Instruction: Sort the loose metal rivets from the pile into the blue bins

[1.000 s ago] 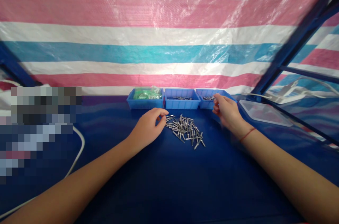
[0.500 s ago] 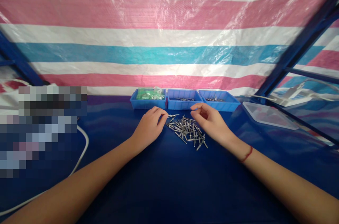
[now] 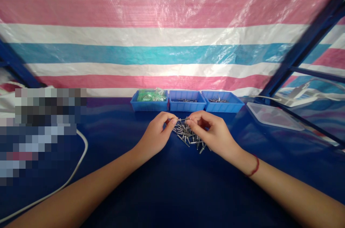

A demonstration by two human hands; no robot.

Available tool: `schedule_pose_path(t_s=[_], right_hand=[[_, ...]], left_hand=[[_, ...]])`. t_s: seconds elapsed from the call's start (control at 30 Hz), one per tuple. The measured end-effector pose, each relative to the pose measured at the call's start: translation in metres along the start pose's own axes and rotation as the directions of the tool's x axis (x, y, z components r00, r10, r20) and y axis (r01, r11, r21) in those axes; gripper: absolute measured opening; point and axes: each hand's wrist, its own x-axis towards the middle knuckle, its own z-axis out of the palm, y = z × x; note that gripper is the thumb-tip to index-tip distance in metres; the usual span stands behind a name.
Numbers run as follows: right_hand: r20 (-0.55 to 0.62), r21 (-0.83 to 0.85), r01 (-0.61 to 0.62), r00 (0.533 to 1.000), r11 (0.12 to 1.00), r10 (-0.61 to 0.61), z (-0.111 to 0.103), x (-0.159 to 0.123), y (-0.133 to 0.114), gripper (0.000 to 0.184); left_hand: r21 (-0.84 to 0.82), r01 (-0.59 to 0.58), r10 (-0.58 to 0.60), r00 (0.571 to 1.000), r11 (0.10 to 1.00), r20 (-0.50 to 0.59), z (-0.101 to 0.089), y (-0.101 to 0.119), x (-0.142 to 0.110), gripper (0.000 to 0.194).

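My left hand [image 3: 159, 131] and right hand [image 3: 212, 129] are each pinched nearly closed at the fingertips on a thin metal rivet [image 3: 184, 119] held between them, just over the loose rivet pile [image 3: 187, 135] on the blue desk [image 3: 151, 188].

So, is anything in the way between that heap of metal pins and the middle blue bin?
Partly: the left hand and right hand nearly meet at the far edge of the heap, a metal pin between their fingertips. From there to the middle bin, only bare tabletop shows.
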Motion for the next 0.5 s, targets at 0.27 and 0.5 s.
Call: schedule_pose_path(t_s=[0.27, 0.5], right_hand=[[-0.052, -0.104, 0.102, 0.993, 0.989, -0.108, -0.0028, -0.0038, -0.0068, 0.011], [-0.01, -0.151, 0.174, 0.984, 0.973, -0.178, -0.0042, -0.005, -0.0106, 0.007]], left_hand=[[-0.05, 0.007, -0.004, 0.998, 0.999, 0.059, 0.0023, 0.0048, -0.0022, 0.017], [-0.158, -0.003, 0.019, 0.994, 0.987, 0.104, 0.0055, 0.0066, -0.0052, 0.017]])
